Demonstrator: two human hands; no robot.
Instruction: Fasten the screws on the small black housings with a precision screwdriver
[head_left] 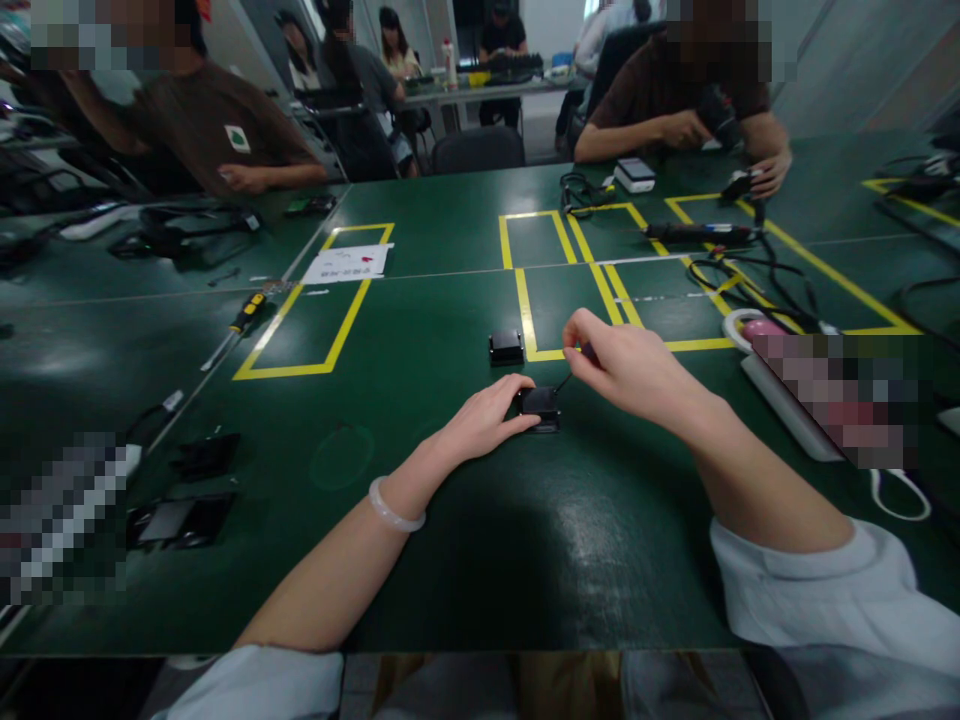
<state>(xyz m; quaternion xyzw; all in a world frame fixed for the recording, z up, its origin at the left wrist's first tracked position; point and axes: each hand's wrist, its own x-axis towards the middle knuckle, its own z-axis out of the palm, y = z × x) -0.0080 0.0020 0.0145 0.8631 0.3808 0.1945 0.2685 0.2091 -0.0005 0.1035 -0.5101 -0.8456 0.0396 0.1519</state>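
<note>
On the green table (450, 520), my left hand (491, 415) grips a small black box-like part (538, 402) between thumb and fingers. My right hand (611, 365) is closed around a thin dark tool (563, 382), whose shaft points down and left to the right side of that part. Most of the tool's handle is hidden by my fingers. A second, similar black part (505, 347) sits just beyond my left hand, with nothing touching it.
Yellow tape outlines (529, 315) mark the table. A yellow-black screwdriver (249, 313) and a paper sheet (347, 263) are at left; black pieces (180, 520) sit nearer. At right are cables (780, 270) and a pink object (825, 385). People sit across the table.
</note>
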